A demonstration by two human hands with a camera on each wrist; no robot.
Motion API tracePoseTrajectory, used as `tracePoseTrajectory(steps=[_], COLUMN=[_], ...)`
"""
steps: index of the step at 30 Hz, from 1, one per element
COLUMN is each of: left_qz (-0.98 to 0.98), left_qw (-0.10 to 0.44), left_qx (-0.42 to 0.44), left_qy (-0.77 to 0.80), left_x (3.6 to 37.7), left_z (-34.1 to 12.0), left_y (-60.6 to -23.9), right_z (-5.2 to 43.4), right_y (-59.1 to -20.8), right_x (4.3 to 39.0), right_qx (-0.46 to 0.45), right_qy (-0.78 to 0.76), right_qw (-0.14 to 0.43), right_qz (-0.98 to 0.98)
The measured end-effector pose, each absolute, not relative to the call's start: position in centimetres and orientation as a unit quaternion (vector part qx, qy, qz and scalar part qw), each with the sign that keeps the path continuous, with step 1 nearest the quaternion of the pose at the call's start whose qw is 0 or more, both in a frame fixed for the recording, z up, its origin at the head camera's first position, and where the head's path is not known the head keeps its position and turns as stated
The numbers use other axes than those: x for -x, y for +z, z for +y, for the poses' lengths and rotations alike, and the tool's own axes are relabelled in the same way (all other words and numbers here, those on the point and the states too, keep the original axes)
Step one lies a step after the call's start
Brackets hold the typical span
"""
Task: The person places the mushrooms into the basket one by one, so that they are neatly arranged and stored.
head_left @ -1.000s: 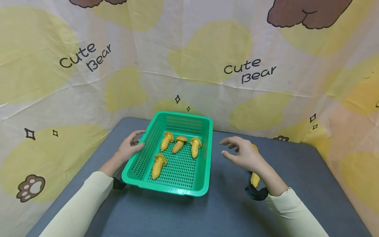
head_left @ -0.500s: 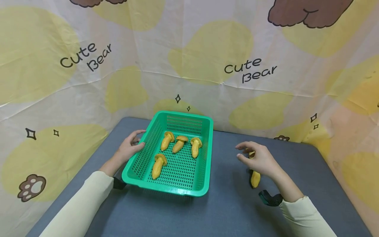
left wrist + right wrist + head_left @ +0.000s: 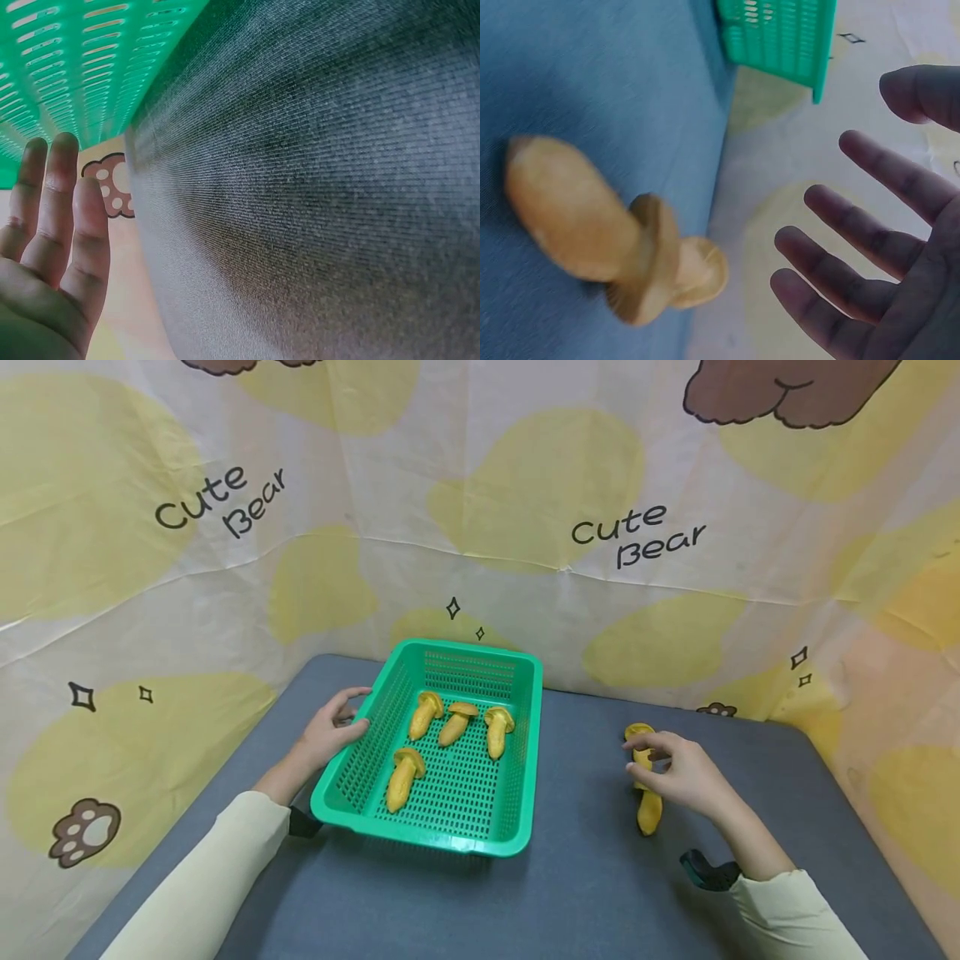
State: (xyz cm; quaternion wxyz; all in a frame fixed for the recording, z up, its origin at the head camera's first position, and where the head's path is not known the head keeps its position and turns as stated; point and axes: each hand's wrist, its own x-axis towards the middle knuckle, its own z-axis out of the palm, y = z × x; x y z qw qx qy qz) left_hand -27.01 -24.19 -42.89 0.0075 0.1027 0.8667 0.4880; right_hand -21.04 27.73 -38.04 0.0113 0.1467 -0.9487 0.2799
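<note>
A green plastic basket stands at the middle of the table with several yellow-brown mushrooms lying on its floor, one of them a mushroom at the near left. My left hand rests at the basket's left side, thumb by the rim; its fingers look straight in the left wrist view. Over on the right, my right hand hovers with spread fingers and holds nothing. Beside it on the table lie a nearer mushroom and a farther mushroom; the hand partly covers both in the head view.
A grey-blue cloth covers the table. Behind and along both sides hangs a printed curtain with bear drawings, close to the table's back edge. Each wrist carries a dark strap, such as the right strap.
My right hand has moved right and a little toward me, away from the basket, uncovering more of the two mushrooms there. The left hand and the basket have stayed in place.
</note>
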Motion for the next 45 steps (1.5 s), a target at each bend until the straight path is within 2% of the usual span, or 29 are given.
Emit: tracePoseTrajectory(steps=[22,45], left_qz=[0.867,0.872], left_qw=[0.007,0.012], left_qx=[-0.097,-0.092], left_qy=[0.488,0.481], left_x=[27.3,27.1], left_z=[-24.2,-24.2], left_y=[-43.1,-42.8], right_z=[30.4,30.9], right_y=[-41.3,-43.3], right_x=[21.8,22.7], right_qx=[-0.114,-0.121], right_qy=[0.189,0.223], right_qw=[-0.055,-0.060], right_qz=[-0.974,-0.965])
